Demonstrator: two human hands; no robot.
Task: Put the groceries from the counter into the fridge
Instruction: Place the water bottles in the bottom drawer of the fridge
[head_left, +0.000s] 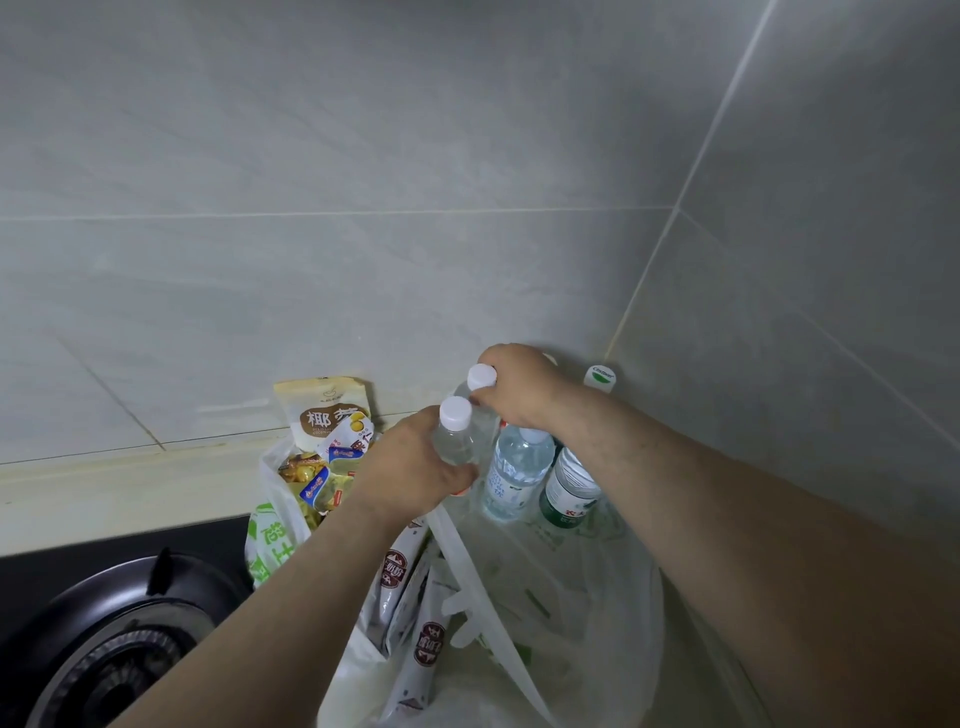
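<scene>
Two white-capped bottles are held over the plastic bag (597, 597) in the tiled corner (644, 296). The left hand (410, 465) wraps the near bottle (456, 434); the right hand (522, 387) pinches the far bottle (481, 376) by its cap

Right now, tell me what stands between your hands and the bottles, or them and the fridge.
Nothing: the left hand grips the nearer bottle, the right hand the farther bottle. The fridge is out of view; that path cannot be judged.

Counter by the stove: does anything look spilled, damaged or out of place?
Nothing spilled or broken. One oddity: the green-printed plastic bag sits at the edge of the stove, close to the burner.
</scene>
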